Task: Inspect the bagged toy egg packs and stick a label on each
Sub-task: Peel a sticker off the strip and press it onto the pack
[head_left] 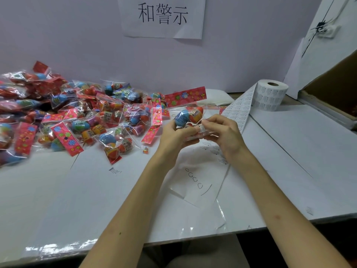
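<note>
Surroundings: white table (289,151). The pile of bagged egg packs (81,117) covers its left rear, well apart from the near edge. One tiny loose coloured bit (145,150) lies just beside the pile. The label roll (269,96) stands on end at rear right. Its strip of labels (238,109) runs from the roll down toward your right hand and passes behind it. A glossy clear strip (218,194) lies on the table under your right forearm, reaching the near edge. A paper sign (162,16) with three large Chinese characters hangs on the wall, and there's a wall socket (326,29) at upper right. Nothing sits between your hands and the camera.

Containers: an open cardboard box (332,78) sits at the right edge; I cannot tell what's inside. Each pack is a clear bag holding several coloured eggs under a red floral header card.

Pack in work: the held pack (190,115) is up off the table, centre frame, between both hands. Its header card (185,96) points away from you. A blue egg and an orange-red egg show through the film, each with a printed band.

Left hand (174,137): fingers (193,130) curled round the pack's lower left, gripping it. Right hand (224,135): thumb and forefinger pinch a small white label (201,128) against the bag's lower edge; the other fingers are curled in.
</note>
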A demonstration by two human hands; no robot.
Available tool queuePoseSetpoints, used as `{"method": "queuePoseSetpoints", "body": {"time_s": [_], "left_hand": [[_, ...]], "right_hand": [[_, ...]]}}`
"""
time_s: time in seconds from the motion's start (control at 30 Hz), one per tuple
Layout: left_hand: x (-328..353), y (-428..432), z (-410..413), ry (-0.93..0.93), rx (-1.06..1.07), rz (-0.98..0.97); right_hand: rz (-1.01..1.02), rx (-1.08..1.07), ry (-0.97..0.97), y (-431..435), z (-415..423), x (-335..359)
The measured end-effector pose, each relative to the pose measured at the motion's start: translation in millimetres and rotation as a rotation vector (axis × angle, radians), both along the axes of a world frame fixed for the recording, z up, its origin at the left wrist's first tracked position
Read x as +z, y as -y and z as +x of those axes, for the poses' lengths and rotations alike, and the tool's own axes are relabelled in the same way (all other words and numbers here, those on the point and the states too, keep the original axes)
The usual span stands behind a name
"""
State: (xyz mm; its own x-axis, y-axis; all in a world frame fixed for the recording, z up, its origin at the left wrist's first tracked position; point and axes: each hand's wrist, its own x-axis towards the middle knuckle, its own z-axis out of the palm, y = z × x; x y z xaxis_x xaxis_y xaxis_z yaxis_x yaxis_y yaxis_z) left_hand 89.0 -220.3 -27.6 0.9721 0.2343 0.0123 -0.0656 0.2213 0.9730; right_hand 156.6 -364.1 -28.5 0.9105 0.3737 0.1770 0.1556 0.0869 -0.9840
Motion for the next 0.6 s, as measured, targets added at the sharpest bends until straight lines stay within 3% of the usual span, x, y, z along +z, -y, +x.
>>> {"method": "queuePoseSetpoints", "body": {"time_s": [0.13,0.47,0.6], "left_hand": [[0.8,1.8,-1.5,0.018,0.026,0.002],[2.5,-1.2,-0.7,-0.013,-0.012,-0.051],[2.1,0.3,-0.1,-0.001,0.029,-0.041]], "right_hand": [[-0.094,-0.065,0.107,-1.8,-0.7,-2.6],[0.037,0.005,-0.071,0.6,0.0,1.7],[0.008,-0.015,-0.031,0.6,-0.4,0.3]]}}
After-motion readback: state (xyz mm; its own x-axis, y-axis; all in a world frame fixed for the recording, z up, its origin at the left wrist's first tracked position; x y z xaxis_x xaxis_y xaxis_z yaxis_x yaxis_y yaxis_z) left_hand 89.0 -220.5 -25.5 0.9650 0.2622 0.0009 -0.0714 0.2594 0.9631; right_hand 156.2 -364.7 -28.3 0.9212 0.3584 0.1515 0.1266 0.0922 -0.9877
